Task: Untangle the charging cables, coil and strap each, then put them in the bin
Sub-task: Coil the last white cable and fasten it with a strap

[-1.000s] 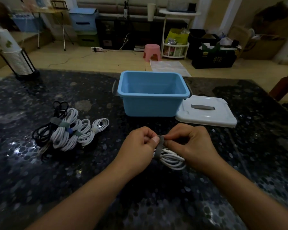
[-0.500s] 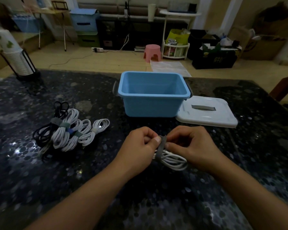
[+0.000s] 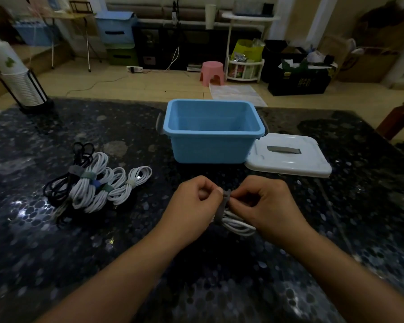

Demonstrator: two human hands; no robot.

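White cable coil [image 3: 239, 223], held just above the counter [image 3: 126, 252] before the empty blue bin [image 3: 211, 131]: left hand [image 3: 194, 206] and right hand [image 3: 266, 203] both pinching its grey strap [image 3: 222, 206]; risk: slipped pinch, strap loosens, coil springs open.

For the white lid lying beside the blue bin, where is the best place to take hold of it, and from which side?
Probably the grey handle in the middle of the white lid, taken from above. The lid lies flat on the table with the handle facing up, just right of the blue bin, so its left edge is crowded.
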